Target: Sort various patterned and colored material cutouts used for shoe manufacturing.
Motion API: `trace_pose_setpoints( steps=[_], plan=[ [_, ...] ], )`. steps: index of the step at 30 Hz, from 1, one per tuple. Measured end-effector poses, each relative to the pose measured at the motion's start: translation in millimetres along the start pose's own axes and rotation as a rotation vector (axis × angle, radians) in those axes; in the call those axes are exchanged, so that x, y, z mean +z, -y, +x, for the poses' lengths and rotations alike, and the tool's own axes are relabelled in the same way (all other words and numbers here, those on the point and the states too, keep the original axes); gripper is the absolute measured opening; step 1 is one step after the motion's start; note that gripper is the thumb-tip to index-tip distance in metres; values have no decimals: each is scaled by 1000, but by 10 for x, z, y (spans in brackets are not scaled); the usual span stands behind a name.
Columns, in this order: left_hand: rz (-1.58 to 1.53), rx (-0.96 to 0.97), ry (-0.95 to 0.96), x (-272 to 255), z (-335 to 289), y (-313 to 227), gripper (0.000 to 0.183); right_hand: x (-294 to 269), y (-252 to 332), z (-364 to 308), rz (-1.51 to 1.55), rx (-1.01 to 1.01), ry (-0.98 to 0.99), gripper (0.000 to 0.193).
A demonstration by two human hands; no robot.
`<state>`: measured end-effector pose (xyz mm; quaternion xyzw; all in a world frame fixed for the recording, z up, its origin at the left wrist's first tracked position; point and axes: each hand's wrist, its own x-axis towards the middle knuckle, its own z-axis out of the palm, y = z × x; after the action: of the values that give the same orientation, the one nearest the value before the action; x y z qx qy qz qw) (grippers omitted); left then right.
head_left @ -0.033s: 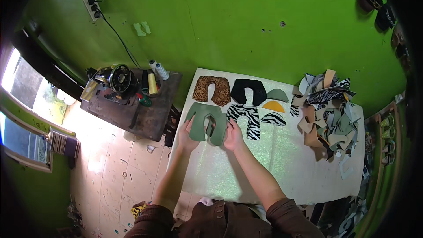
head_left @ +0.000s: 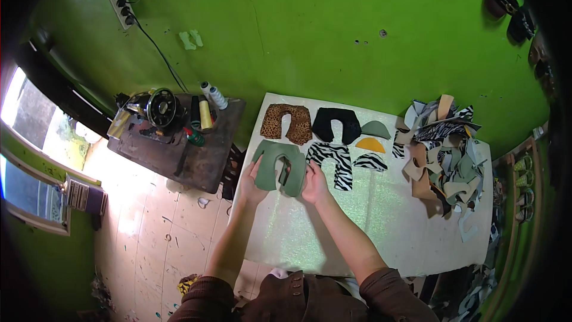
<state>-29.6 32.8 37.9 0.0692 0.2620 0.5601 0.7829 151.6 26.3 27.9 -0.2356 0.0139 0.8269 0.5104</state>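
Between my two hands I hold green U-shaped shoe-upper pieces [head_left: 270, 164] over the table's left part; an inner edge showing in the cutout suggests more than one layer. My left hand [head_left: 252, 186] grips the left side and my right hand [head_left: 315, 185] the right side, the fingers partly hidden. Just behind lie a leopard-print U-shaped piece [head_left: 272, 120] and a black one [head_left: 322, 124]. Right beside my right hand is a zebra-print U-shaped piece [head_left: 342, 164]. Further right are half-round pieces in green [head_left: 375, 129], yellow [head_left: 370, 144] and zebra print [head_left: 370, 161].
A heap of mixed scraps [head_left: 444, 155] covers the right end of the white-topped table [head_left: 357, 226]. To the left, a dark bench [head_left: 202, 161] carries a sewing machine [head_left: 162, 108], thread cones [head_left: 218, 98] and a green bottle [head_left: 194, 137]. Footwear hangs on the far right.
The green pieces have tilted slightly in my hands, so the gap seen through the cutout looks narrower. The pieces on the table stay put.
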Motion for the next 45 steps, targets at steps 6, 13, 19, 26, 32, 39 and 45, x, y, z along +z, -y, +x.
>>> trace_pose_setpoints(
  steps=[6,13,19,26,32,39,45],
  plan=[
    [-62,-62,5,-124,257,-288,41,161,-18,305,-124,-11,-174,39],
    [50,-12,-97,-125,374,-370,43,224,-89,425,-278,-152,-230,35],
    [584,54,-102,-156,306,-403,44,453,-146,314,-337,-237,-310,40],
    [1234,345,-94,48,287,-374,41,229,-204,386,-1732,-900,-352,43],
    [2419,690,13,-15,318,-191,46,120,-478,461,-2366,-832,-396,51],
    [2602,673,-27,-271,371,-110,54,-14,-538,481,-2464,-752,-393,58],
    [2526,588,-29,35,138,200,51,10,-522,246,-2447,-809,-344,54]
  ],
)
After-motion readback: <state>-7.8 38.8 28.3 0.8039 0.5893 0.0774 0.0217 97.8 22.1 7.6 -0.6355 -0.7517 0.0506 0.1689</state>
